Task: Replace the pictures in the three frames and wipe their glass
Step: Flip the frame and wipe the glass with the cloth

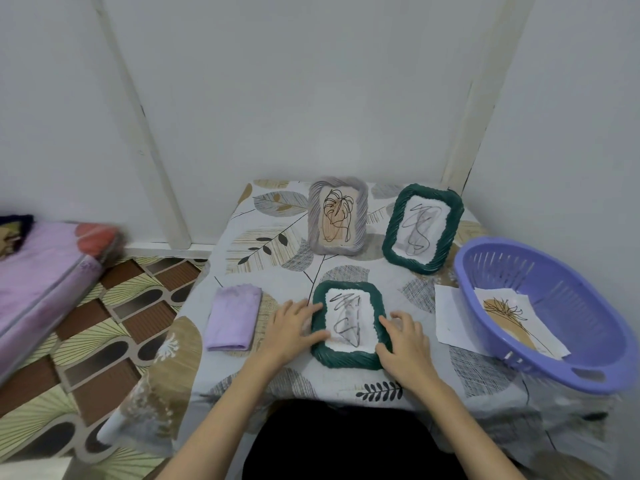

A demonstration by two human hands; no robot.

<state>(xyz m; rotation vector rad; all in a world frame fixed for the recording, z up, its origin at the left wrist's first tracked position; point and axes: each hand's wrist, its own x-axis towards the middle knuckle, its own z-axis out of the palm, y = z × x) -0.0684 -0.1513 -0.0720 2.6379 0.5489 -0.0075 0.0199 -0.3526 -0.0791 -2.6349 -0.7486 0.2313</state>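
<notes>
Your left hand (291, 327) and right hand (405, 341) are bare, forearms uncovered with no sleeves showing, and you're wearing something black at the lap.

Green frame (349, 356) flat nearest, green frame (394, 233) and grey frame (313, 220) propped behind

bare tablecloth (304, 271) strip runs between the folded purple cloth (232, 318) and the flat green frame (349, 325), partly taken by the left hand (292, 329). far side blocked by the upright grey frame (337, 216) and leaning green frame (422, 228), with a narrow gap between them. right side crowded by the purple basket (543, 313) and the loose white paper (450, 315) just beside the right hand (403, 341); near table edge is open.
</notes>
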